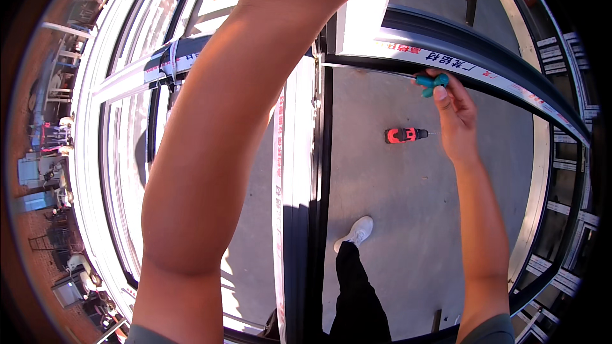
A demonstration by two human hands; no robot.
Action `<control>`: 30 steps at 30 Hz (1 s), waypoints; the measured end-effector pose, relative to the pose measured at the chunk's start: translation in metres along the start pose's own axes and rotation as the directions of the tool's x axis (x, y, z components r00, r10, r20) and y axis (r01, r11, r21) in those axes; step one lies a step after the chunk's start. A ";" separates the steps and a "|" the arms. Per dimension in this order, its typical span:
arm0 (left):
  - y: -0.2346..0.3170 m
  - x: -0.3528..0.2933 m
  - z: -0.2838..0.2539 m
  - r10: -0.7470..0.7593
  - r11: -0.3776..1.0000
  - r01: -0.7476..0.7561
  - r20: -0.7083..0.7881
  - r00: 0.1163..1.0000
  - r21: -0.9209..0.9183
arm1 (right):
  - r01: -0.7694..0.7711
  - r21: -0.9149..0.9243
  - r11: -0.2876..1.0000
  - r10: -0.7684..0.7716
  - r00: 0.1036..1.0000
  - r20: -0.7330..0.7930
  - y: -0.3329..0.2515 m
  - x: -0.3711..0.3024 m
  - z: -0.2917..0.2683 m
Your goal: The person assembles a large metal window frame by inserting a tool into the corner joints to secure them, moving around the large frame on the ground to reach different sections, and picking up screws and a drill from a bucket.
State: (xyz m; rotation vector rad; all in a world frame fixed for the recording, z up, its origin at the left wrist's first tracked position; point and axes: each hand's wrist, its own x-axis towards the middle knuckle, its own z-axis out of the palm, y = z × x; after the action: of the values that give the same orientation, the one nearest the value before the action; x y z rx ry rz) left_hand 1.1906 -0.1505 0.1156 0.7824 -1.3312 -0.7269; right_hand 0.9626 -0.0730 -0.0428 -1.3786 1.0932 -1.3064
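Observation:
My right hand [460, 107] is closed, thumb and fingers round the teal, lobed handle of a hand driver [433, 83]. From the handle a long thin metal shaft runs left, its end close to the corner where the dark crossbar [475, 70] meets the upright post [299, 172]. The hand is just below that crossbar, which carries printed white protective film. My left arm [210, 127] stretches up across the view, and its hand lies beyond the top edge, so what it touches is hidden.
A red and black cordless drill [405, 135] lies on the grey floor [395, 185] below. My foot in a white shoe [358, 232] stands near the post. More film-covered frames [121, 153] are on the left, and stacked profiles [567, 210] line the right.

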 end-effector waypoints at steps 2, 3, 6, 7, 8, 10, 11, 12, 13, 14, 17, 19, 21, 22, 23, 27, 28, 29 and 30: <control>0.002 0.002 0.000 0.005 1.000 -0.005 0.001 1.000 -0.010 | 0.034 -0.195 0.980 -0.042 0.998 -0.036 0.002 0.001 -0.001; 0.004 0.003 -0.001 0.005 1.000 -0.005 0.003 1.000 -0.010 | 0.011 -0.268 0.963 -0.028 0.998 -0.062 0.006 0.000 0.000; 0.007 0.004 -0.008 -0.001 1.000 0.001 -0.006 1.000 -0.008 | -0.008 -0.261 0.965 -0.028 0.991 -0.131 -0.004 0.004 0.021; 0.005 0.003 -0.007 -0.004 1.000 0.004 -0.001 1.000 -0.024 | -0.008 -0.229 0.973 -0.031 0.986 -0.165 -0.009 0.004 0.027; 0.003 0.005 -0.004 -0.005 0.999 0.006 0.008 1.000 -0.036 | -0.018 -0.201 0.979 -0.022 0.981 -0.194 -0.007 0.005 0.028; 0.003 0.001 -0.006 -0.011 0.999 0.011 0.014 1.000 -0.047 | -0.032 -0.133 0.991 -0.001 0.971 -0.237 -0.002 0.006 0.032; 0.004 0.001 -0.008 -0.011 0.999 0.011 0.013 1.000 -0.053 | -0.069 -0.138 0.988 0.036 0.973 -0.230 -0.005 0.008 0.033; 0.006 0.000 -0.009 -0.011 0.999 0.012 0.013 1.000 -0.051 | -0.106 -0.144 0.984 0.072 0.972 -0.224 -0.010 0.009 0.033; 0.007 0.000 -0.010 -0.014 0.999 0.014 0.013 1.000 -0.052 | -0.144 -0.155 0.977 0.109 0.970 -0.219 -0.017 0.011 0.033; 0.008 0.000 -0.011 -0.014 0.998 0.015 0.013 1.000 -0.055 | -0.270 -0.113 0.956 0.239 0.944 -0.229 -0.026 0.013 0.032; 0.012 0.002 -0.013 -0.023 0.998 0.023 0.009 1.000 -0.060 | -0.567 -0.027 0.823 0.550 0.809 -0.208 -0.057 0.027 0.031; 0.014 0.003 -0.010 -0.030 0.998 0.031 0.013 0.999 -0.062 | -0.684 -0.023 0.729 0.671 0.721 -0.175 -0.070 0.035 0.025; 0.015 0.006 -0.007 -0.041 0.997 0.041 0.013 0.999 -0.062 | -0.704 -0.011 0.710 0.695 0.704 -0.150 -0.074 0.035 0.021; 0.017 0.009 -0.007 -0.039 0.998 0.040 0.010 0.999 -0.055 | -0.710 -0.008 0.704 0.703 0.698 -0.136 -0.075 0.034 0.022; 0.019 0.009 -0.009 -0.044 0.998 0.044 0.002 0.999 -0.047 | -0.668 0.013 0.744 0.663 0.736 -0.135 -0.076 0.030 0.025; 0.012 0.012 0.000 -0.059 0.993 0.060 0.015 0.998 -0.101 | -0.140 -0.062 0.988 0.125 0.973 -0.192 -0.038 -0.004 0.033; 0.013 0.011 -0.001 -0.059 0.993 0.061 0.014 0.998 -0.097 | 0.093 -0.102 0.990 -0.109 0.980 -0.169 -0.026 -0.010 0.035; 0.014 0.009 -0.002 -0.061 0.994 0.063 0.019 0.998 -0.090 | 0.187 -0.266 0.946 -0.221 0.969 -0.106 -0.019 -0.011 0.028; 0.013 0.010 -0.002 -0.062 0.993 0.063 0.018 0.998 -0.102 | 0.281 -0.417 0.865 -0.319 0.947 -0.025 -0.012 -0.010 0.018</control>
State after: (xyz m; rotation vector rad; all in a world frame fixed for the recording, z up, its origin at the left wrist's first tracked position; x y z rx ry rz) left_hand 1.1940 -0.1516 0.1321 0.7407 -1.2768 -0.8451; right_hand 0.9801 -0.0605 -0.0327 -1.8773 1.3061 -1.4260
